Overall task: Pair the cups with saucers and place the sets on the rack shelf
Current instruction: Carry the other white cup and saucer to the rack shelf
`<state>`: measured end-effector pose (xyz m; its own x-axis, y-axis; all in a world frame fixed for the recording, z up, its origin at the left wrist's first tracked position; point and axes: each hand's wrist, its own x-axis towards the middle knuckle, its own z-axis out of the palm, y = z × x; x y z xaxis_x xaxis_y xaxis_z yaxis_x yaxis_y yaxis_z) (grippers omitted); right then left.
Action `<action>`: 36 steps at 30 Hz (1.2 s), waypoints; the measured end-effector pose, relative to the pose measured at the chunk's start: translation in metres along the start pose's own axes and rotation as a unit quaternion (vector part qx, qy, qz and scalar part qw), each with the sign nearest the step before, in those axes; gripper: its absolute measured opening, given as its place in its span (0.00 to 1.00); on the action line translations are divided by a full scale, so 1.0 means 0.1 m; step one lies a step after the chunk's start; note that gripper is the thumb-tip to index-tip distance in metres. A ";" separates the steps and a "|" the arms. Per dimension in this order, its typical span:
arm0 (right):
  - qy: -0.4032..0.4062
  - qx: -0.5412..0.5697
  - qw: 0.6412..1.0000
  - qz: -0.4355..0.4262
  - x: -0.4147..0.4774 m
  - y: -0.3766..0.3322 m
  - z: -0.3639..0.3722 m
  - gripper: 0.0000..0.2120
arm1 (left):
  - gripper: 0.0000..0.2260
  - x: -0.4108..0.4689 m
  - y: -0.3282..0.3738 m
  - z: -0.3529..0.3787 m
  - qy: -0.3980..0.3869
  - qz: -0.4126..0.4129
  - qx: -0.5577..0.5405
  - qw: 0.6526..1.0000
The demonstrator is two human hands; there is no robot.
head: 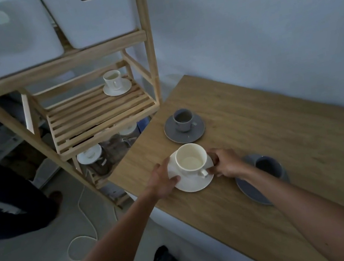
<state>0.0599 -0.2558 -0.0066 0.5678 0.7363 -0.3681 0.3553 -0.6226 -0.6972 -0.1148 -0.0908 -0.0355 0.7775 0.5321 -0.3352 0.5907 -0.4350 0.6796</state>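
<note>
A white cup (pixel 191 157) stands on a white saucer (pixel 194 183) near the table's left edge. My left hand (pixel 163 181) grips the saucer's left rim and my right hand (pixel 225 162) grips its right rim, beside the cup's handle. Farther back, a grey cup (pixel 183 119) sits on a grey saucer (pixel 172 130). To the right, another grey cup (pixel 270 167) rests on a grey saucer (pixel 251 192), partly behind my right forearm. On the slatted rack shelf (pixel 96 115), a white cup (pixel 112 80) stands on its white saucer (pixel 118 90).
The wooden rack (pixel 148 43) stands left of the wooden table (pixel 280 135). Two white bins (pixel 92 14) fill its upper shelf and lidded glass jars (pixel 94 160) its lower one. A white cable (pixel 82 212) lies on the floor. Another person's dark sleeve (pixel 1 198) is at the left.
</note>
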 end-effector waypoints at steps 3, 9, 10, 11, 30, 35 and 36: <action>-0.003 0.038 0.999 0.003 0.01 0.03 0.01 0.33 | 0.33 0.01 0.02 -0.01 0.007 -0.004 -0.009 1.000; -0.017 0.133 0.991 0.006 0.05 0.03 0.03 0.36 | 0.31 0.03 0.00 -0.11 0.012 0.020 -0.061 0.998; -0.015 0.145 0.989 0.003 0.07 0.01 0.03 0.35 | 0.31 0.03 -0.01 -0.15 0.015 0.023 -0.075 0.997; -0.012 0.155 0.988 0.000 0.09 -0.02 0.02 0.34 | 0.31 0.04 -0.01 -0.18 0.018 0.025 -0.087 0.996; -0.034 0.164 0.982 -0.087 1.42 -1.62 0.01 0.34 | 0.29 0.81 -0.42 -2.00 0.077 0.055 -0.183 0.979; -0.053 0.109 0.985 -0.120 2.05 -2.11 0.18 0.32 | 0.30 1.18 -0.77 -2.43 0.125 0.008 -0.180 0.976; -0.059 0.097 0.986 -0.124 2.18 -2.19 0.22 0.32 | 0.29 1.24 -0.83 -2.49 0.131 0.006 -0.191 0.973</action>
<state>0.0893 0.0467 0.0523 0.3864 0.8926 -0.2325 0.3174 -0.3653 -0.8751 -0.1215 0.1923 0.0290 0.6727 0.7173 -0.1816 0.4189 -0.1669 0.8926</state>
